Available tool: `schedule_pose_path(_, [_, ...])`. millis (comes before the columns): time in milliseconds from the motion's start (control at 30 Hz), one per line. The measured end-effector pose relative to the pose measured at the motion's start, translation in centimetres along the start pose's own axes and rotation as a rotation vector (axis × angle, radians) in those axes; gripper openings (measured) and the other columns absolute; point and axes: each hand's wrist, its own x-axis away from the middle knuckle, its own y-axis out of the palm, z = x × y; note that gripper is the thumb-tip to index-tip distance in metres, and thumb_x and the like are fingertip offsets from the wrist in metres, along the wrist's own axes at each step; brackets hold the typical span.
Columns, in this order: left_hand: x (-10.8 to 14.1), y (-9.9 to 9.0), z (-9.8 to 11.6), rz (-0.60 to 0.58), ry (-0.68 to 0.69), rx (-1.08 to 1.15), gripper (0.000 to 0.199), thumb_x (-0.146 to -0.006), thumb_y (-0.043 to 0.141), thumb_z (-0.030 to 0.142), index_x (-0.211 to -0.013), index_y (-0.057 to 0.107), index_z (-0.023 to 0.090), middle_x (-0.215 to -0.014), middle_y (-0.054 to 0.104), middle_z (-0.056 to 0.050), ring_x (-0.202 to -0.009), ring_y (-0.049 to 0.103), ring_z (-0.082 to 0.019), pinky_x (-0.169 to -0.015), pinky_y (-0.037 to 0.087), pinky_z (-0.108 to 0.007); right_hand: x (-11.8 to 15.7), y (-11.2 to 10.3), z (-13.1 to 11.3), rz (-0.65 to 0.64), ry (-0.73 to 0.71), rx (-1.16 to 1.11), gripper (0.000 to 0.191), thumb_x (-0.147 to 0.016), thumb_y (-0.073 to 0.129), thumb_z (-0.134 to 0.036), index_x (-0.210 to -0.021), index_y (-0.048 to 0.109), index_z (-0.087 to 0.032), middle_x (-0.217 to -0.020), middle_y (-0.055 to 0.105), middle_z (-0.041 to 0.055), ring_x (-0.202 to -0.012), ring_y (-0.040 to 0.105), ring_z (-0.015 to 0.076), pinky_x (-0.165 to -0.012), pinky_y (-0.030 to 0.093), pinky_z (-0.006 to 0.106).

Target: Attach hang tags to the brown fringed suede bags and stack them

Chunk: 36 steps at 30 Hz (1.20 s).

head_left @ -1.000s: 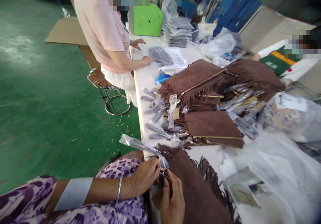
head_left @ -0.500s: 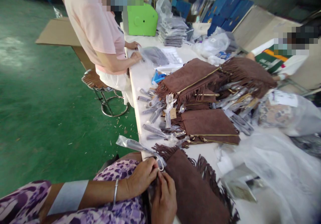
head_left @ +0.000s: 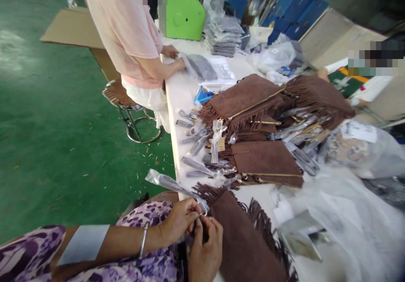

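A brown fringed suede bag point(head_left: 243, 235) lies at the table's near edge, beside my hands. Above my lap, my left hand point(head_left: 179, 223) pinches a small gold-coloured metal clasp point(head_left: 204, 208) between thumb and finger. My right hand point(head_left: 207, 246) meets it fingertip to fingertip, its curled fingers closed on the lower part of the same clasp. From the clasp a strap in clear plastic wrap point(head_left: 169, 183) runs up and left, its end jutting past the table edge. My fingers cover part of the clasp, so whether it is hooked to the bag cannot be seen.
More brown fringed bags point(head_left: 267, 159) with plastic-wrapped straps are piled ahead on the white table point(head_left: 177, 149). Clear plastic sheeting point(head_left: 348, 218) spreads at right. A co-worker in pink point(head_left: 123, 29) handles a bagged grey item point(head_left: 199, 67); another person sits far right. A green machine point(head_left: 185, 16) stands behind.
My right fingers have curled further in at the clasp, while my left hand keeps nearly the same pinch. The co-worker's hands have shifted slightly over the bagged item. The view has tilted a little.
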Motion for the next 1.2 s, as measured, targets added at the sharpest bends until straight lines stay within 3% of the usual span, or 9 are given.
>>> schedule_pose_path(300, [0.3,0.2,0.0,0.027,-0.023,0.0,0.026,-0.08,0.051,0.035,-0.087,0.063,0.014,-0.05,0.05,0.004,-0.043,0.043,-0.01,-0.043,0.034,-0.02,-0.1,-0.2,0.0,-0.02,-0.067,0.18,0.032,-0.094,0.048,-0.046,-0.103,0.065,-0.02,-0.112,0.063,0.0113,-0.104,0.059,0.0264,-0.084,0.043,0.035])
schedule_pose_path(533, [0.7,0.5,0.1,-0.024,-0.03,0.004,0.026,-0.085,0.046,0.033,-0.089,0.064,0.015,-0.047,0.046,0.005,-0.041,0.042,-0.011,-0.042,0.033,-0.02,0.0,-0.2,-0.3,0.085,0.008,0.255,0.036,-0.094,0.045,-0.049,-0.096,0.064,-0.019,-0.108,0.065,0.0138,-0.1,0.061,0.028,-0.08,0.043,0.035])
schedule_pose_path(700, [0.7,0.1,0.5,-0.115,0.106,-0.093,0.017,-0.082,0.049,0.019,-0.092,0.063,0.016,-0.058,0.054,0.004,-0.045,0.049,-0.011,-0.045,0.036,-0.019,-1.2,-2.0,2.8,-0.089,0.138,-0.013,0.038,-0.085,0.056,-0.056,-0.085,0.069,-0.02,-0.094,0.07,0.0086,-0.091,0.065,0.0242,-0.079,0.048,0.031])
schedule_pose_path(867, [0.6,-0.3,0.4,-0.123,0.274,-0.31,0.018,-0.08,0.053,0.011,-0.089,0.066,0.018,-0.075,0.063,0.001,-0.061,0.056,-0.011,-0.063,0.043,-0.021,-2.3,-3.6,4.5,-0.302,0.245,-0.151,0.041,-0.08,0.061,-0.057,-0.088,0.071,-0.019,-0.097,0.071,0.0068,-0.088,0.066,0.0229,-0.077,0.051,0.03])
schedule_pose_path(967, [0.5,-0.3,0.1,-0.093,0.357,-0.41,0.015,-0.081,0.055,0.011,-0.089,0.066,0.018,-0.081,0.065,0.0,-0.074,0.06,-0.014,-0.073,0.043,-0.023,-2.6,-3.8,3.9,-0.343,0.273,-0.175,0.042,-0.079,0.06,-0.058,-0.086,0.07,-0.019,-0.095,0.071,0.0067,-0.087,0.065,0.023,-0.078,0.05,0.031])
schedule_pose_path(1200, [0.2,-0.2,-0.7,-0.082,0.394,-0.492,0.015,-0.084,0.052,0.011,-0.09,0.064,0.018,-0.086,0.064,-0.001,-0.082,0.06,-0.015,-0.075,0.042,-0.024,-2.6,-3.2,3.6,-0.357,0.3,-0.119,0.042,-0.08,0.058,-0.058,-0.088,0.07,-0.019,-0.09,0.071,0.006,-0.082,0.064,0.0225,-0.076,0.049,0.03])
